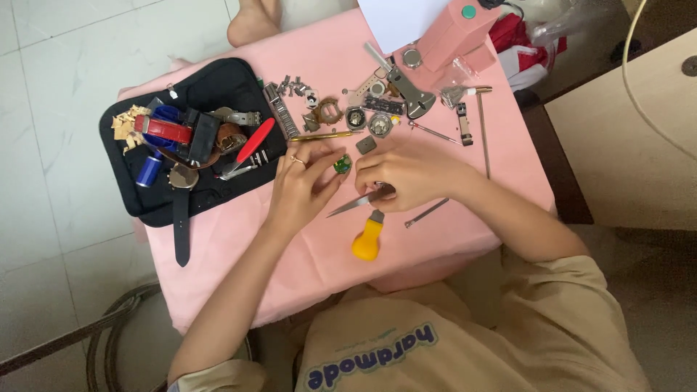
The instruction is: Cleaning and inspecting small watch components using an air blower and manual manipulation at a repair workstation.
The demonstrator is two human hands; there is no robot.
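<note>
My left hand [303, 181] rests on the pink cloth [239, 239], a ring on one finger, its fingertips pinching a small green watch part [342, 165]. My right hand [406, 174] sits just right of it, fingers curled around steel tweezers [356, 205] whose tips point left under my left hand. A yellow-handled tool [367, 238] lies on the cloth just below both hands.
An open black case [210, 87] at the left holds straps, watches and a red-handled tool [255, 141]. Several watch cases, links and metal tools [377, 109] lie scattered behind my hands. A pink box [454, 33] and white paper [396, 18] stand at the far edge.
</note>
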